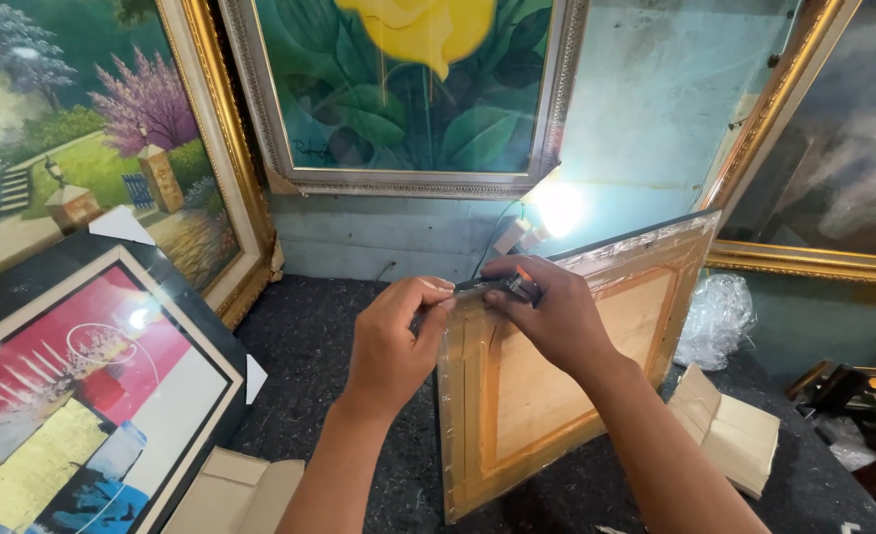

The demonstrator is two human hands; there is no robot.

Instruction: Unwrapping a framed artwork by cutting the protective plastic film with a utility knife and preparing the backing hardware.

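The wrapped wooden frame (557,366) stands tilted on the dark felt table (319,336); the left hand (394,341) pinches its top corner; the right hand (547,311) is closed around a small dark tool (512,285) there; behind, the yellow flower painting (408,89) leans.

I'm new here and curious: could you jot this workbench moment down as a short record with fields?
Setting: dark felt-covered workbench
Left hand: grips top corner of the wrapped frame
Right hand: holds a small dark tool at the frame's top edge
Frame: wooden, upright, covered in clear plastic
Nearby: abstract red picture, flower painting, crumpled plastic, cardboard pieces
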